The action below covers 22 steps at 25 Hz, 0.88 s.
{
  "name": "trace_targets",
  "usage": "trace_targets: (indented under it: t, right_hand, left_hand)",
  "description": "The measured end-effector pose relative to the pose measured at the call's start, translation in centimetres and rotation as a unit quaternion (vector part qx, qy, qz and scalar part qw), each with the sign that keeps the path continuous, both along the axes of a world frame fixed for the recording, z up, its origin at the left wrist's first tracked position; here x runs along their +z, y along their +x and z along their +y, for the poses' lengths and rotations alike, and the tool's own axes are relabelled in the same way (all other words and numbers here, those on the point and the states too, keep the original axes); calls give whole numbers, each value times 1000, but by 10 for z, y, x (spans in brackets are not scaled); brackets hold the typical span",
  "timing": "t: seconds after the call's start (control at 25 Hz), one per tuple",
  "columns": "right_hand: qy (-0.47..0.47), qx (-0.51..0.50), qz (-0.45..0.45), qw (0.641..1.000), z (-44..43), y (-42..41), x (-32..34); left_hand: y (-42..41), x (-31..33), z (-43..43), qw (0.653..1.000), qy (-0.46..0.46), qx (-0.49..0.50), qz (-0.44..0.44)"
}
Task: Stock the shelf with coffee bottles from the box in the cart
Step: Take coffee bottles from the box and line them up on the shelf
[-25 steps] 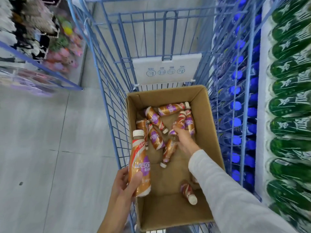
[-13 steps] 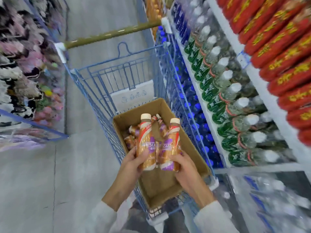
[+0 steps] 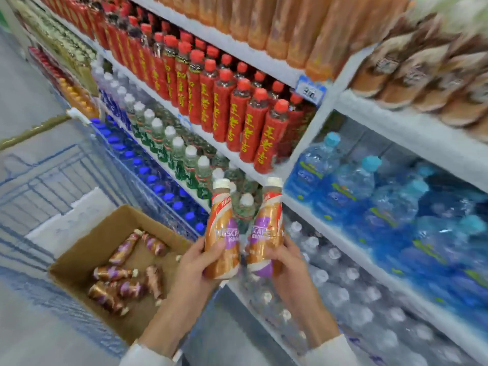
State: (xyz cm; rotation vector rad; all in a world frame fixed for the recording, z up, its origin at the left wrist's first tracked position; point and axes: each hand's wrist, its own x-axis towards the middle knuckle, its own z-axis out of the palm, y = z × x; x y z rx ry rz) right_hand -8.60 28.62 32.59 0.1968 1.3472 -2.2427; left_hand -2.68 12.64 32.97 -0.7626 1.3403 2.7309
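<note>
My left hand [image 3: 194, 262] grips one upright coffee bottle [image 3: 221, 231] with a white cap and an orange and purple label. My right hand [image 3: 286, 262] grips a second coffee bottle [image 3: 266, 228] just beside it; the two bottles almost touch. Both are held in front of the shelving, to the right of the cardboard box [image 3: 79, 254]. Several more coffee bottles [image 3: 118, 283] lie on their sides in the box, which sits in the blue wire cart [image 3: 47, 175].
Shelves [image 3: 327, 101] run along the right: red-labelled bottles [image 3: 232, 112] on an upper level, green bottles [image 3: 179, 154] and blue water bottles [image 3: 369, 196] below, clear water bottles [image 3: 330, 286] at the bottom. The cart's handle [image 3: 34, 130] is at the left.
My right hand picked a bottle out of the box and both hands lifted their bottles up and to the right, away from the box. The view swung from the cart to the shelves.
</note>
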Motion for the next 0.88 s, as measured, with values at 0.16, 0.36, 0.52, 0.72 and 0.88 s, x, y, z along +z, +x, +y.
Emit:
trace_targets:
  t: [0.16, 0.36, 0.52, 0.72, 0.88]
  right_hand:
    - [24, -62, 66, 996, 105, 7, 20]
    - [71, -145, 104, 981, 222, 19, 43]
    - [81, -197, 121, 969, 286, 25, 72]
    - [127, -256, 152, 946, 337, 18, 127]
    - [164, -318, 207, 911, 372, -16, 176]
  left_hand:
    - [-13, 30, 104, 996, -4, -80, 26]
    - [-29, 55, 222, 984, -47, -162, 63]
    - [-43, 79, 283, 968, -63, -226, 89]
    - [-78, 120, 340, 943, -80, -288, 147]
    - [-130, 164, 384, 910, -137, -316, 233]
